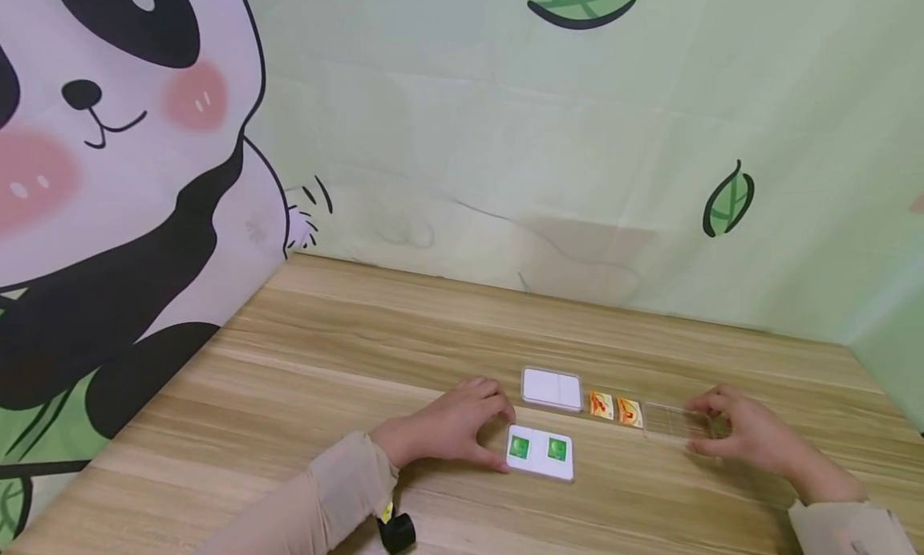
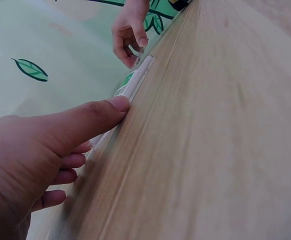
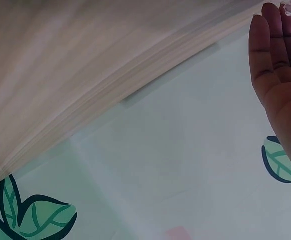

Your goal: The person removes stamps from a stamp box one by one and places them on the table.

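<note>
My left hand (image 1: 458,427) grips the left end of a shallow white case (image 1: 538,452) with two green squares on it, thumb at the near corner and fingers at the far one. In the left wrist view the thumb (image 2: 118,104) presses the edge of this case, which lies flat on the table. My right hand (image 1: 754,431) holds a clear plastic lid-like piece (image 1: 667,423) by its right end, between thumb and fingers. Only a corner of that piece shows in the right wrist view, by the fingertips (image 3: 270,12).
Between the clear piece and a second white case (image 1: 552,388) lie two orange picture squares, a left one (image 1: 601,406) and a right one (image 1: 630,413). A black object (image 1: 396,531) with a yellow bit sits beside the left sleeve. A printed cloth wall (image 1: 447,138) bounds the wooden table (image 1: 325,354).
</note>
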